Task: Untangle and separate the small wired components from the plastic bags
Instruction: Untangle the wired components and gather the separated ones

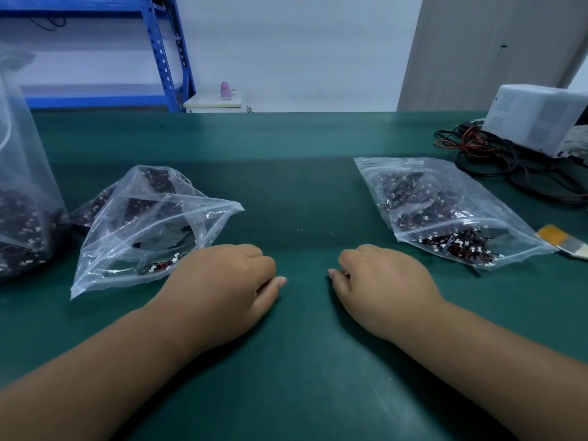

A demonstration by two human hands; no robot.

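Desk [302,192]: covered in a dark green matte mat, smooth, with a few pale specks near the centre.

Left hand [222,281]: rests knuckles-up on the mat, fingers curled under, thumb tip extended along the surface. Its grip is closed and holds nothing. It lies just beside the lower right edge of the left bag [191,214].

Right hand [381,281]: rests likewise, fingers tucked, grip closed on nothing, near the right bag [509,224] but apart from it.

Left bag: clear, crinkled zip-top plastic, puffed and slumped. Inside it are smaller packets of wired components [162,265], dark red and black leads with tiny white plugs.

Right bag: the same clear plastic, lying flat, with a dense mass of the same leads inside.

Large bag [25,202]: at the far left edge, upright, clear, its bottom filled with similar parts.

Far right: a white plastic box [537,116] with dotted vent grids; any print on it is too small to read. Black and red cables [496,154] are tangled beside it. A flat brush [563,241] with an orange handle and metal ferrule lies just beside the right bag.

Background: blue perforated steel shelving [162,52] and a pink bottle [225,90] on a white cabinet [216,103].
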